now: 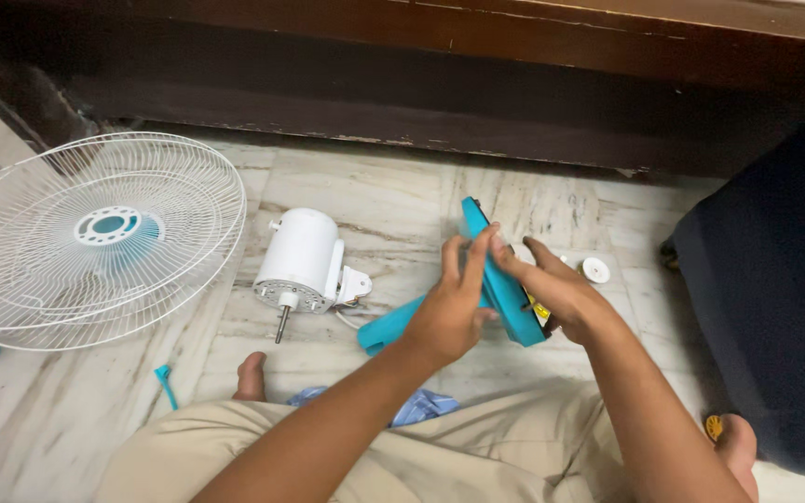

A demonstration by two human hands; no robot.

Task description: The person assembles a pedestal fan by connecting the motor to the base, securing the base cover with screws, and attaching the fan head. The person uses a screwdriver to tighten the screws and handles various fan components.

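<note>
Both hands grip a teal plastic fan base (505, 289) on edge: left hand (449, 312) clasping its near rim, right hand (552, 289) steadying the far face. It looks rigid, light and smooth, best held by the rim. A white cylindrical fan motor (300, 261) lies left.

The flat teal plastic fan base panel (505, 284) stands tilted on edge above the marble floor, centre-right, its far end raised. A teal plastic stem (388, 328) angles down-left from it.
</note>
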